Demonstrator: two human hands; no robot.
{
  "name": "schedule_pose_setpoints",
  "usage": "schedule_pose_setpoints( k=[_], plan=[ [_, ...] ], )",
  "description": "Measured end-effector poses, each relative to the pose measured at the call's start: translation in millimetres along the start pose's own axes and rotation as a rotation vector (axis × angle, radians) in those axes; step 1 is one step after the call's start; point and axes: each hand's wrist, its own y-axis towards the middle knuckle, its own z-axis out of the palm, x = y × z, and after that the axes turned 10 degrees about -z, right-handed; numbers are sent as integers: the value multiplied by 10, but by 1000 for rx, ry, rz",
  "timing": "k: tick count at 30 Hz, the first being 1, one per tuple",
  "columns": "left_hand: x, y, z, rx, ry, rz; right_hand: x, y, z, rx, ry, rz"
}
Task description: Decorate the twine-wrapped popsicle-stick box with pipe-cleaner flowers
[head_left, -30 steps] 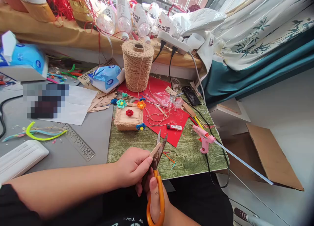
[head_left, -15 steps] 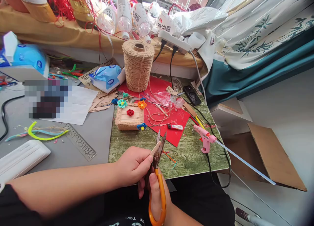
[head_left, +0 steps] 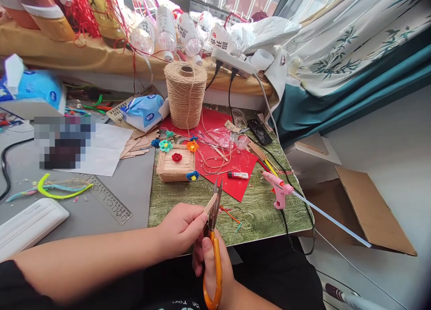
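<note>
Between thumb and fingers, my left hand point(head_left: 183, 227) pinches a wooden craft stick point(head_left: 210, 204), its free end pointing up and away. My right hand point(head_left: 218, 265) is wrapped round the orange handles of a pair of scissors point(head_left: 216, 251). The rusty blades stand slightly apart and point away from me, with the stick at them; whether it lies between them is hard to tell. Beyond the hands sits a small twine-wrapped box point(head_left: 175, 171) with a red rose point(head_left: 177, 157) on its stick-covered top and several coloured flowers at its corners.
A pink glue gun point(head_left: 279, 189) lies on the right of the green wood-pattern mat point(head_left: 188, 202), its cord hanging over the edge. Behind stand a big twine spool point(head_left: 186, 94) and red paper point(head_left: 242, 189). Left lie a clear ruler point(head_left: 109, 202) and craft sticks point(head_left: 139, 145).
The scissor blades have come closer together around the stick's end. The whole view has shifted slightly; the box and the other things on the table stay where they were.
</note>
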Motion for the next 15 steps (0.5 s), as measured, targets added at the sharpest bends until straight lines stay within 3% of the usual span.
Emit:
schedule_pose_setpoints(
  k=[6,15],
  plan=[
    [28,-11,24,-25,-7,35,-88,1,2,-5,-61,-44],
    [24,-5,-12,-85,-139,74,-88,75,-22,-39,102,21]
  ],
)
